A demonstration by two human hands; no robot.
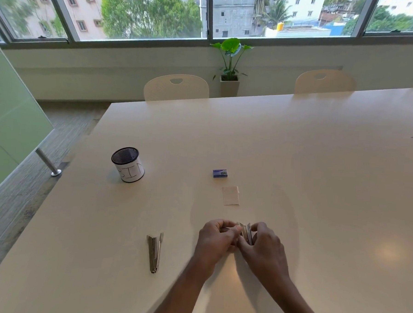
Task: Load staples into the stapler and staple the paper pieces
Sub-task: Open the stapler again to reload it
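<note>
Both hands meet on the person's side of the small blue cardboard staple box (220,173). The left hand (216,238) and right hand (263,248) have curled fingers, pinching a small silvery metal piece (245,232) between them; whether it is a stapler part or a staple strip, I cannot tell. The long silver metal stapler (154,251) lies untouched, left of the box and nearer the person, its length pointing away from them, closest to the left hand. The pale paper rectangle (231,195) sits just before the box.
</note>
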